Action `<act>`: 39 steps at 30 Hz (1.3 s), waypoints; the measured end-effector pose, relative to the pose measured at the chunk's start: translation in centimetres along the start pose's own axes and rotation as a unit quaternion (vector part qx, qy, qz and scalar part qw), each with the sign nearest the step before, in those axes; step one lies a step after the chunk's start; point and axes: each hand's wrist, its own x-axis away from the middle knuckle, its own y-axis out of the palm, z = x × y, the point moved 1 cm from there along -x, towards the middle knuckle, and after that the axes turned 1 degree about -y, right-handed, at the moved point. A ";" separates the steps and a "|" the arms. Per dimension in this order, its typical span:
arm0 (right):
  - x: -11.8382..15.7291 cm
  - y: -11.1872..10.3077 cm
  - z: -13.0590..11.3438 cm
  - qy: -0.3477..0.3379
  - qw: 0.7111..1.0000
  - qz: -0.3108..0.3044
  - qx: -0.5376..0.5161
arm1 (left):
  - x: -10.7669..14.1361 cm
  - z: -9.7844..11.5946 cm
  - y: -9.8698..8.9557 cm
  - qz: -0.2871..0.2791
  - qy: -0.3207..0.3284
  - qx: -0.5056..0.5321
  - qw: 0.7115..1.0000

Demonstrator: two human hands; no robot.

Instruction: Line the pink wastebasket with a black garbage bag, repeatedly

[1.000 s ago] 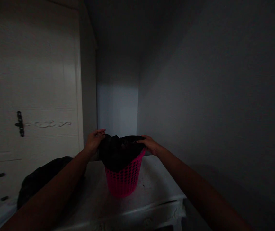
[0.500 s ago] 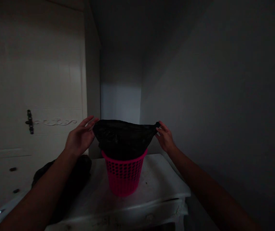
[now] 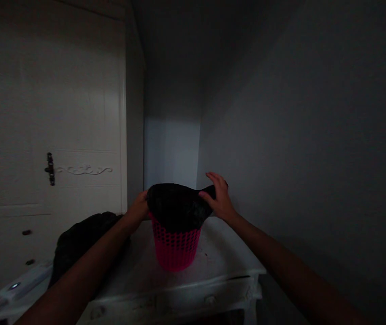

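A pink perforated wastebasket (image 3: 176, 253) stands upright, with a black trash bag (image 3: 176, 203) spread over its mouth. The bag hangs over part of the rim and its right side flares outward. At the left rim my left hand (image 3: 139, 210) is closed on the bag's edge; its fingertips are hidden behind the plastic. My right hand (image 3: 220, 198) is at the bag's right side, thumb and fingers apart, the thumb against the plastic and the fingers raised. A bag corner shows behind this hand.
The basket rests on a worn white dresser (image 3: 223, 250) with drawers. A dark bundle (image 3: 85, 234) lies to the left, partly behind my left forearm. A white cabinet (image 3: 85, 113) with a dark handle (image 3: 50, 169) rises behind. The grey wall (image 3: 297, 135) borders the right side.
Both hands have come lower, and the bag's opening has dropped closer to the rim. My left hand has moved right against the basket. My right hand's fingers have spread from their pinch on the bag.
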 end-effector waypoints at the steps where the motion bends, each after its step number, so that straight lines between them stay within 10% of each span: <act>1: 0.4 0.8 -1.7 -0.050 0.996 -0.077 -0.022 | 0.2 0.3 0.8 0.011 -0.019 0.025 0.999; 5: 1.3 4.6 -6.4 -0.055 0.976 -0.205 -0.043 | 1.0 0.8 2.4 -0.025 -0.043 0.073 0.996; 13: -1.2 6.4 -6.5 0.051 0.990 -0.113 -0.062 | 2.1 -1.2 -2.1 -0.045 0.056 -0.021 0.997; 16: -1.1 7.2 -7.3 -0.026 0.968 -0.229 -0.099 | 1.6 -1.7 -0.5 -0.045 0.013 0.037 0.998; 19: -0.2 7.0 -7.1 -0.114 0.928 -0.342 -0.097 | 0.6 -2.0 1.3 0.033 -0.077 0.139 0.987; 24: 1.0 1.8 -1.2 -0.061 0.968 -0.238 -0.049 | -1.1 -1.6 0.4 0.206 -0.105 0.301 0.925; 29: 3.0 -2.7 5.7 0.112 0.957 -0.265 -0.017 | -0.2 -1.3 -1.5 0.116 -0.053 0.249 0.960; 35: 4.2 -3.4 8.0 0.200 0.928 -0.315 -0.007 | 3.1 -2.7 -2.3 -0.147 -0.026 -0.004 0.989; 39: 2.6 -3.4 7.5 0.151 0.922 -0.358 0.002 | 3.5 -2.3 -1.2 -0.117 0.032 -0.053 0.991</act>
